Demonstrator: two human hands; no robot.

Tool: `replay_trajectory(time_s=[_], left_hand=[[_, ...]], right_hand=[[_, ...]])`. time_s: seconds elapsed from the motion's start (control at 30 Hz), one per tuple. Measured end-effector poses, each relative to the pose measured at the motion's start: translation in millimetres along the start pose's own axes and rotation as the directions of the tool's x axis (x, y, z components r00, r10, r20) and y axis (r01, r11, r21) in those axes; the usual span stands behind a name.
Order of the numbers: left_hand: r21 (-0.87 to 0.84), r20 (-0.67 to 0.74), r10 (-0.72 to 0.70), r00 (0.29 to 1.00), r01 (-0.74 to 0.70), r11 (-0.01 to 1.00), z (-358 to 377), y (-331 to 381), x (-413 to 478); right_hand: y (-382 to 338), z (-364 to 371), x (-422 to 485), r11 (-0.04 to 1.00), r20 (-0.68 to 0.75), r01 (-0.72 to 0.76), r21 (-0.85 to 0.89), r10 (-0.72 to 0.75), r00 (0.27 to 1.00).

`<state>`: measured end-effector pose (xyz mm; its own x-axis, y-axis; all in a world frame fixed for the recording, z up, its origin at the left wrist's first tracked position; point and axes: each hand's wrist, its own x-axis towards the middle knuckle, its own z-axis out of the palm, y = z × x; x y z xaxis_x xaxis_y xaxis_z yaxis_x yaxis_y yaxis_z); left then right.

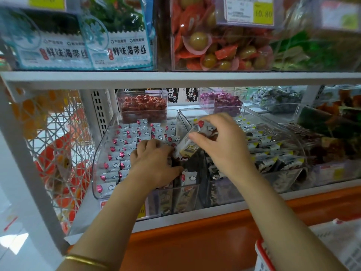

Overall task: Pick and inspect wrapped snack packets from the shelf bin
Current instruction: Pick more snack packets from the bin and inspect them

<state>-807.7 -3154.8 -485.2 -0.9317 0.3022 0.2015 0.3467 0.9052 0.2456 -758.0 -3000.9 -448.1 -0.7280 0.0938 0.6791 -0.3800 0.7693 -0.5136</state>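
Note:
A clear plastic shelf bin (101,153) on the middle shelf is full of small white wrapped snack packets (125,147) printed with red balloons and clouds. My left hand (154,163) lies inside the bin with its fingers curled down among the packets; whether it grips one is hidden. My right hand (220,141) is raised over the wall between two bins and pinches one long wrapped snack packet (187,143), tilted with its lower end near my left hand.
A second clear bin (281,132) to the right holds dark packets with yellow corners. Small tubs of red candies (143,105) and purple candies (220,99) stand behind. The upper shelf carries seaweed packs (117,49). A wire rack (56,145) stands left; a red-rimmed basket (265,253) sits lower right.

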Motion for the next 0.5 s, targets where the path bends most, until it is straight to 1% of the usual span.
replay_trajectory(time_s=[0.13, 0.27, 0.37, 0.43, 0.5], left_hand=[[0.020, -0.006, 0.010, 1.000, -0.010, 1.000, 1.3, 1.0, -1.1], [-0.053, -0.045, 0.014, 0.999, -0.017, 0.998, -1.1, 1.5, -4.9], [-0.072, -0.034, 0.026, 0.999, -0.029, 0.997, -5.5, -2.5, -8.4], [-0.088, -0.015, 0.029, 0.999, -0.031, 0.996, -9.0, -5.6, -9.8], [-0.111, -0.009, 0.031, 0.999, -0.032, 0.993, -11.9, -7.9, -10.6]], right_hand=[[-1.1, 17.1, 6.7, 0.993, 0.125, 0.035, -0.116, -0.020, 0.992], [1.2, 30.3, 5.8, 0.948, 0.238, 0.083, -0.307, -0.008, 0.971], [4.5, 28.3, 4.5, 0.929, 0.301, 0.112, -0.351, -0.001, 0.954], [5.3, 25.7, 7.0, 0.919, 0.318, 0.125, -0.375, 0.001, 0.948], [5.9, 26.0, 7.8, 0.883, 0.373, 0.186, -0.431, -0.013, 0.928]])
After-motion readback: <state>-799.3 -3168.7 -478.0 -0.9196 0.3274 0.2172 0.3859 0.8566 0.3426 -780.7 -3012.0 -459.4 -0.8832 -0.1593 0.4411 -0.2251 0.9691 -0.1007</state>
